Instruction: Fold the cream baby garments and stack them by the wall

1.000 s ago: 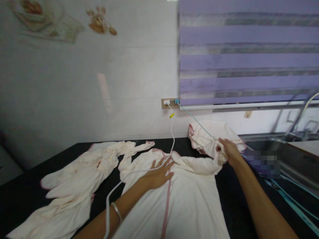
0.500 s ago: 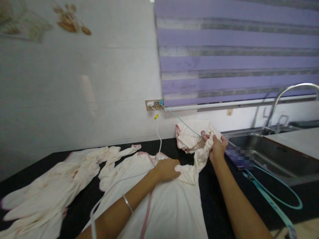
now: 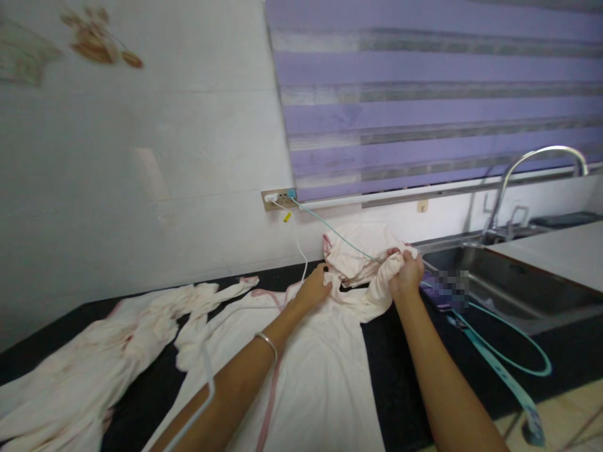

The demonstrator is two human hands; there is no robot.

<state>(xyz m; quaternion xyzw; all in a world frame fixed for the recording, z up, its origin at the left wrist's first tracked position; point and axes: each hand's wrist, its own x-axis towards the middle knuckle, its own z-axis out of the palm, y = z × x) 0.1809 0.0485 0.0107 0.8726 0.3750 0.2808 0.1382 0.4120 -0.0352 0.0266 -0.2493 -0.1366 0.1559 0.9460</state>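
A cream baby garment with pink trim (image 3: pixel 325 376) lies spread on the black counter in front of me. My left hand (image 3: pixel 313 290) pinches it near the shoulder, beside the neckline. Further right, my right hand (image 3: pixel 406 273) grips the bunched end of its sleeve (image 3: pixel 379 289); the sleeve stretches between both hands. Just behind the sleeve sits a folded cream cloth with pink edging (image 3: pixel 355 248). A white cable (image 3: pixel 207 370) runs across the garment and over my left forearm.
Another crumpled cream garment (image 3: pixel 108 345) lies at the left. A phone (image 3: pixel 440 292) with a teal lanyard (image 3: pixel 499 367) rests right of my right arm, before the steel sink (image 3: pixel 475 270) and faucet (image 3: pixel 502 188). Cables hang from the wall socket (image 3: pixel 277 199).
My left hand has moved up along the garment towards its shoulder. The sleeve between the hands now sags less and lies straighter. The view has shifted slightly right.
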